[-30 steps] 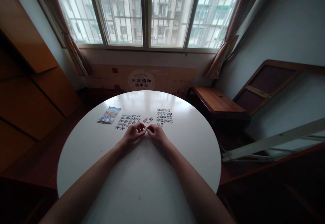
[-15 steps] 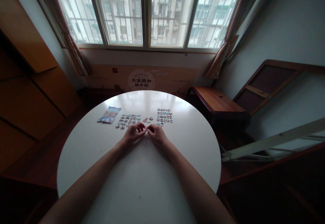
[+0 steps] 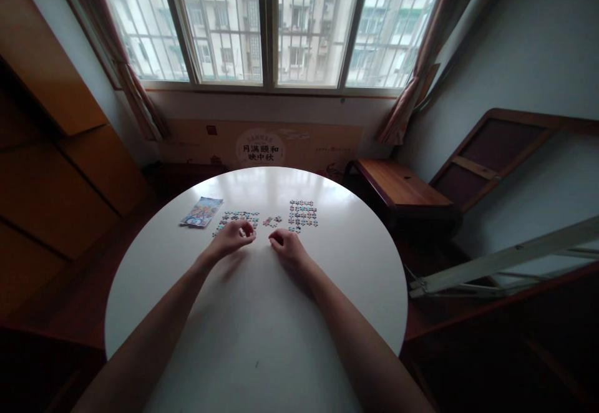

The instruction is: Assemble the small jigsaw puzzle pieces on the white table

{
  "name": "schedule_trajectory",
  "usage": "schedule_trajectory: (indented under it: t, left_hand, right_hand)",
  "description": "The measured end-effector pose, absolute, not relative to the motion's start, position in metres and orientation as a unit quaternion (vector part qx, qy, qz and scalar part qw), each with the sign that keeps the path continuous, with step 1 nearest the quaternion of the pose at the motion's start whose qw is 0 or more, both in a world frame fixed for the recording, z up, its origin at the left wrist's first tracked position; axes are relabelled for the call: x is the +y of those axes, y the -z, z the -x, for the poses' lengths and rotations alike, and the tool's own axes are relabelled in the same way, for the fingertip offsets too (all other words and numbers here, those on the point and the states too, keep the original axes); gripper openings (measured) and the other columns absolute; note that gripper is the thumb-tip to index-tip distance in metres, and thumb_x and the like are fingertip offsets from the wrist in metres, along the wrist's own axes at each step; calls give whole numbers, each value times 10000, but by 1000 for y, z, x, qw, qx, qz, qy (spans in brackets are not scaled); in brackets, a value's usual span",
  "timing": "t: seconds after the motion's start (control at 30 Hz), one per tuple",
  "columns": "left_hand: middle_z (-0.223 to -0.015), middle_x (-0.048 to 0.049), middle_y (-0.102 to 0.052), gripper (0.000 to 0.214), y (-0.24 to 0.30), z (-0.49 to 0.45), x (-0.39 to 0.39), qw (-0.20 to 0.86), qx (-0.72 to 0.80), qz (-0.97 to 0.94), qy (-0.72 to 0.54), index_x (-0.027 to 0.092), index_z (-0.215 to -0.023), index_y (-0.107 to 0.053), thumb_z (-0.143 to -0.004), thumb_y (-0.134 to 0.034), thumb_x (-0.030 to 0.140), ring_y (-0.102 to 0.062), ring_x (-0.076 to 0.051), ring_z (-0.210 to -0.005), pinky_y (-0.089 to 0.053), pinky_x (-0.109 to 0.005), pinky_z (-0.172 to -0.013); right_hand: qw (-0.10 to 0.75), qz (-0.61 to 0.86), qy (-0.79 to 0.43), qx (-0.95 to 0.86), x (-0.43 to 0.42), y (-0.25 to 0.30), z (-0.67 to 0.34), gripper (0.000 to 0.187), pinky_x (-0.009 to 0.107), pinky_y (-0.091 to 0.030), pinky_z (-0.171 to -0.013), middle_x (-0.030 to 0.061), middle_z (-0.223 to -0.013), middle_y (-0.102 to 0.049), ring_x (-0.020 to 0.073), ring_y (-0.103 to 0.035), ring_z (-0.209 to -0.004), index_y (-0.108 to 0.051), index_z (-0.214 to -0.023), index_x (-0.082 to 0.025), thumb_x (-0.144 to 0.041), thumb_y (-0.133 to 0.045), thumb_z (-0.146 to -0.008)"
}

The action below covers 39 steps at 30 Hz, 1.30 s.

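Observation:
Small jigsaw pieces lie in groups on a round white table [image 3: 262,332]. My left hand [image 3: 230,237] hovers over the left group of loose pieces [image 3: 236,218], fingers curled in a pinch; what it holds, if anything, is hidden. My right hand [image 3: 286,242] rests on the table just right of centre, fingers curled together near a small cluster of pieces [image 3: 272,221]. A joined block of pieces [image 3: 303,214] lies beyond my right hand. A printed picture card [image 3: 202,211] lies at the far left of the pieces.
A wooden bench [image 3: 397,189] stands right of the table. A framed board [image 3: 496,154] and a pale bar [image 3: 505,257] lean against the right wall. A cardboard panel [image 3: 262,145] sits under the window. Wooden cabinets [image 3: 51,170] line the left.
My hands were touching at the fingertips in the middle; now my left hand has moved left and forward over the loose pieces. My right hand has barely moved.

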State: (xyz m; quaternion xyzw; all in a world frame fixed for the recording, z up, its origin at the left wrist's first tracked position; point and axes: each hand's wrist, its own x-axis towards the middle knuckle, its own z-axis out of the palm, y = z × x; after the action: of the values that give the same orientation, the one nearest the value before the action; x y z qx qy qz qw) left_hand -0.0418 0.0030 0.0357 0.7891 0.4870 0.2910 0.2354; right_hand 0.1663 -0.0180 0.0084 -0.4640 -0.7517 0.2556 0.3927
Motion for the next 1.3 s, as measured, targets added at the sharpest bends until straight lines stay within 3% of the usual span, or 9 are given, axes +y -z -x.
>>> schedule_trajectory:
  t: [0.17,0.37,0.6,0.87,1.3]
  left_hand:
    - [-675,-22,-631,217,-53,73,8,257,539,-775,-208,136,-722,-658,-652,-637,340,-577,-143,-667,-441,-238,-625]
    - [-653,-26,-628,258,-58,79,6,307,542,-775,-105,130,-750,-674,-632,-627,355,-552,-133,-593,-387,-217,-529]
    - [-726,-20,-666,239,-63,78,1,185,620,-761,-39,175,-736,-670,-620,-642,382,-594,-151,-679,-373,-212,-563]
    - [-818,3,-685,293,-73,67,-7,127,638,-758,-42,228,-875,-693,-645,-649,403,-617,-163,-777,-375,-213,-582]
    - [-826,22,-698,201,-75,61,-10,131,650,-748,-34,259,-810,-720,-630,-634,286,-625,-152,-778,-360,-207,-556]
  right_hand:
    - [390,460,-252,-756,-19,-8,-165,136,221,-412,-644,33,-728,-632,122,-546,-662,-665,-796,-133,-140,-532,-769]
    - [389,458,-253,-758,-18,-8,-165,133,221,-414,-643,31,-720,-630,122,-547,-660,-663,-789,-134,-134,-532,-768]
    - [388,462,-248,-758,-18,-8,-166,127,220,-411,-645,30,-729,-633,120,-545,-663,-663,-792,-139,-138,-538,-771]
    - [387,463,-246,-758,-18,-8,-167,132,223,-410,-641,30,-724,-631,122,-544,-660,-667,-789,-140,-136,-536,-769]
    - [396,455,-250,-757,-17,-5,-168,137,224,-416,-643,32,-729,-629,124,-549,-657,-665,-795,-142,-154,-530,-778]
